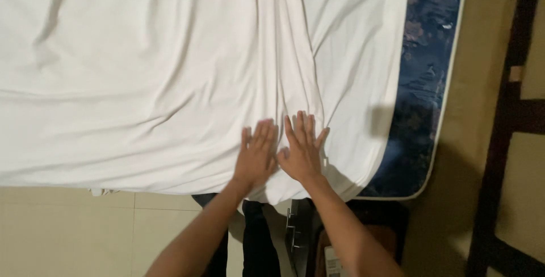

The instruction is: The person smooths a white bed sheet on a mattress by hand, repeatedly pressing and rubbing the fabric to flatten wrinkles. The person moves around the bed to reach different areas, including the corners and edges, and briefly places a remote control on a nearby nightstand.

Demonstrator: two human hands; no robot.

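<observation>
Head view: a white sheet (159,78) lies spread over a mattress (423,89) and fills most of the frame, reaching from the far left to just short of the mattress's right edge. It is creased all over, with a bundle of long folds running down from the top centre toward the near edge, where both hands press on it.

The left hand (256,157) lies flat and open, palm down, fingers straight and close together, gripping nothing. The right hand (302,149) lies just beside it, also flat and open with fingers slightly spread, palm on the cloth and nothing held. The two thumbs meet or nearly meet between the hands. Both forearms come up from the bottom edge.

To the right of the sheet, a strip of the mattress shows bare: dark blue patterned cover with pale piping along the rim. The sheet's near edge hangs a little over the mattress side. Below it is a pale tiled floor (74,231). The person's dark trousers (255,237) show between the arms. A dark wooden frame (502,140) stands at the far right against a beige surface.
</observation>
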